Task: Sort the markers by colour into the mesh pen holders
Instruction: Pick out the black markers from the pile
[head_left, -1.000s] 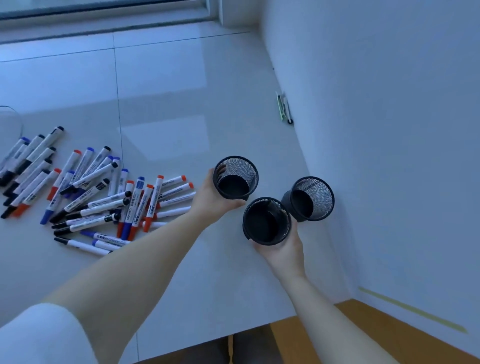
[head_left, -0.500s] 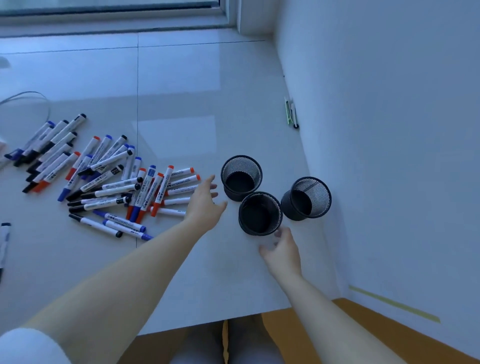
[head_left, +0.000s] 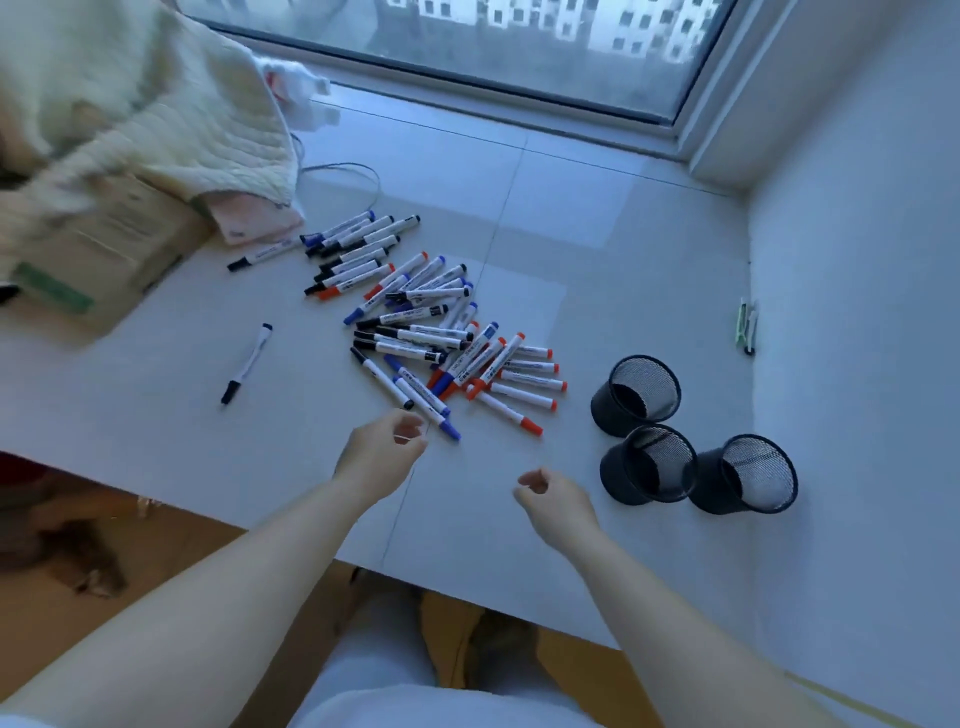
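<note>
Neither grip holds anything: the left hand hovers at lower centre with fingers loosely curled, just below the nearest blue-capped marker, and the right hand hangs to its right, fingers also loosely curled and empty. A heap of white-barrelled markers with red, blue and black caps lies spread across the middle of the white tiled worktop, with one stray black-capped marker lying apart to the left of the heap. Three black round mesh pen holders stand close together at centre right, beside the white wall, well apart from the heap. A cream quilted cloth fills the upper left of the frame, over a brown cardboard box. A small green and white clip-like object lies by the wall at right.
</note>
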